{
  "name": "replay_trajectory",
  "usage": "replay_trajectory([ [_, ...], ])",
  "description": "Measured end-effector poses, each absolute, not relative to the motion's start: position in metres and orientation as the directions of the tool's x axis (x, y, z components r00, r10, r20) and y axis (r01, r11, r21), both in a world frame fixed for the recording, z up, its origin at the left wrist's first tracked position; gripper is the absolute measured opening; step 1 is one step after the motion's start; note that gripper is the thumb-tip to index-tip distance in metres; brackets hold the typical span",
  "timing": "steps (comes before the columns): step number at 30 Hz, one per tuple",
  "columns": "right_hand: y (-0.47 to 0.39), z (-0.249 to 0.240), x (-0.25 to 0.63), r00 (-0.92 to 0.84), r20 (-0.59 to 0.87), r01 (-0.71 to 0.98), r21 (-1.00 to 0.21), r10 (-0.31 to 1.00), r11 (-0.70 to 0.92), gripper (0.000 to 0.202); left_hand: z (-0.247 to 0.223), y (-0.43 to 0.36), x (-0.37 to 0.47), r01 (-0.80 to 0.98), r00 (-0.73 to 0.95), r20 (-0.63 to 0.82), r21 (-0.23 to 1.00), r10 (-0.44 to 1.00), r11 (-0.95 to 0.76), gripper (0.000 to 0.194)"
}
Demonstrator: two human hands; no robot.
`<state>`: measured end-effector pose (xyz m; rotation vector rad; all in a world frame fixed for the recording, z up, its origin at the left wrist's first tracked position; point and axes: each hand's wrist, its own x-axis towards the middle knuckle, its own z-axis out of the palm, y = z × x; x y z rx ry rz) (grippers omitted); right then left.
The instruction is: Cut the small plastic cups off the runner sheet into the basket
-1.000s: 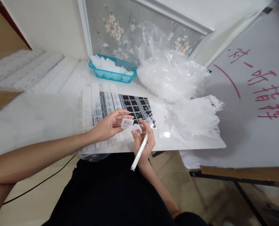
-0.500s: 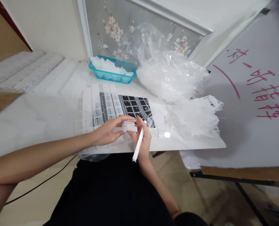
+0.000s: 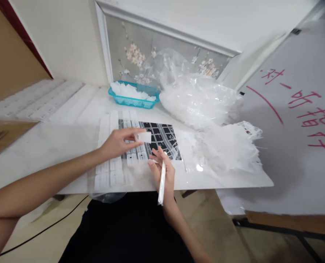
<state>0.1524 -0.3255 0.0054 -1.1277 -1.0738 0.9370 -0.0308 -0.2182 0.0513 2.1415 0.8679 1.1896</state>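
My left hand [image 3: 121,143] pinches a small white translucent piece [image 3: 144,137] between thumb and fingers, above a black-and-grey patterned sheet [image 3: 165,137]. To its right, my right hand [image 3: 164,171] is turned palm up, its fingers partly curled around a thin white wrapped stick [image 3: 161,184] that slants down past the palm. Rows of white pieces in clear plastic [image 3: 110,153] lie beneath and left of my left hand. The two hands are apart.
A blue basket [image 3: 135,102] of white pieces stands at the back. Right of it are a large clear plastic bag [image 3: 198,98] and a heap of white plastic wrappers [image 3: 228,146]. More strips of packed white pieces [image 3: 50,98] lie at the left. A whiteboard [image 3: 288,153] stands right.
My left hand has moved up and left, away from my right hand, with the white piece. My right hand's fingers have spread a little while it keeps the stick. The camera view has shifted.
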Motion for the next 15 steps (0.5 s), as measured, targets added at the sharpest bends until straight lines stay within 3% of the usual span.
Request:
replay_trajectory([
  [3,-0.325,0.006,0.153,0.188,0.19,-0.011,-0.981,0.964,0.195,0.057,0.074,-0.147,-0.03,0.202,0.087,0.496,0.841,0.864,-0.503,0.044],
  [5,-0.325,0.007,0.154,0.163,0.197,0.03,-0.98,0.967,0.194,0.053,0.089,-0.084,-0.029,0.104,-0.121,0.537,0.843,0.835,-0.527,0.039],
  [7,-0.325,0.009,0.153,0.156,0.206,0.061,-0.978,0.966,0.199,0.05,0.098,-0.025,-0.028,0.116,-0.239,0.507,0.862,0.828,-0.494,0.036],
  [9,-0.326,0.009,0.153,0.156,0.206,0.066,-0.978,0.966,0.198,0.047,0.096,0.019,-0.03,0.325,-0.211,0.463,0.864,0.861,-0.385,0.038],
  [12,-0.328,0.006,0.155,0.131,0.179,-0.014,-0.983,0.975,0.182,0.046,0.078,0.049,-0.037,0.708,0.049,0.45,0.614,0.892,-0.349,0.044],
  [15,-0.331,0.005,0.16,0.074,0.112,-0.096,-0.988,0.991,0.118,0.051,0.062,0.046,-0.044,0.797,0.165,0.479,0.45,0.862,-0.402,0.054],
])
